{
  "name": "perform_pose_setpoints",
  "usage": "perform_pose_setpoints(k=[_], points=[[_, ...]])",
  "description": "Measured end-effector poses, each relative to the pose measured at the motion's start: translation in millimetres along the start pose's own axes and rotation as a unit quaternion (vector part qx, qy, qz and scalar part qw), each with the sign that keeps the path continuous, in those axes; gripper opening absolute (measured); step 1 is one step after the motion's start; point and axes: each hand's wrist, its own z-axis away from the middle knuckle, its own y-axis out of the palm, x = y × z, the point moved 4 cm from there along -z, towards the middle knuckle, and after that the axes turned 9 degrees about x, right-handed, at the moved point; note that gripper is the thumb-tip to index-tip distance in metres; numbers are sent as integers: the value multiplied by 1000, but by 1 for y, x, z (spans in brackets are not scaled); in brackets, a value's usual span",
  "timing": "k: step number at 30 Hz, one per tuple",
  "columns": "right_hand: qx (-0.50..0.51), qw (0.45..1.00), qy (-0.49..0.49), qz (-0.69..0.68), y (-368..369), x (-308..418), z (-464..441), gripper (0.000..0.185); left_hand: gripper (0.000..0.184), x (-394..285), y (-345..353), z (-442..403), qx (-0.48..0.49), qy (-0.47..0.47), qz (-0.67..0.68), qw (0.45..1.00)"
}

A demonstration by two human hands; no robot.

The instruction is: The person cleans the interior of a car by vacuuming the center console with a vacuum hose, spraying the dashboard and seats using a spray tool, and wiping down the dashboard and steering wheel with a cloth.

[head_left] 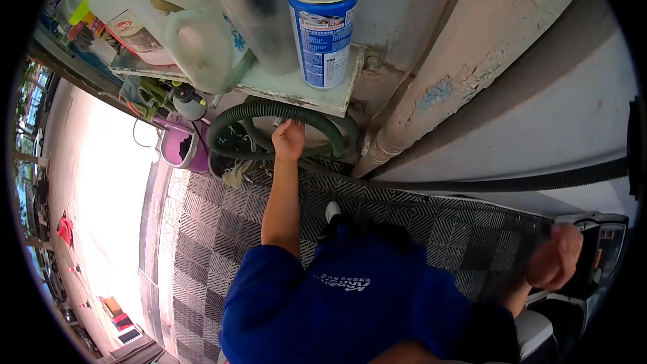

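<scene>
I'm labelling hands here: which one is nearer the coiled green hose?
Left. The left hand is at the coiled green hose; the right hand is well away, off to the right.

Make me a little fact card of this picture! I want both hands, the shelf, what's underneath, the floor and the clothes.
Left hand: at the coiled green hose; fingertips hidden, so a grip can't be confirmed
Right hand: out to the side, blurry, fingers partly curled
Shelf: blue spray can, clear container, white jug
Below shelf level: hose loops, pinkish-purple bucket
Floor: patterned, dark and light tiles
Clothes: blue shirt with white printing
</scene>
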Motion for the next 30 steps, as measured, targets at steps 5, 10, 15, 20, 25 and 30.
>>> perform_pose_setpoints(k=[5,10,15,20,25,30], points=[[205,840,326,-382,213,23,-7,17,16,-9,64,11,-139,-10,-288,947],[411,713,356,-442,392,91,58,45,32,-36,127,43,-104,-182,-392,896],[451,556,360,-599,467,148,103,44,37,-52,223,60,45,-201,-172,963],[502,412,517,-557,443,115,156,37,65,-100,257,38,110,-49,-414,902],[326,590,403,-619,412,101,107,57,65,-63,273,39,216,-214,-255,918],[455,398,319,-730,402,107,105,75,51,-56,262,12,313,-78,-692,646]])
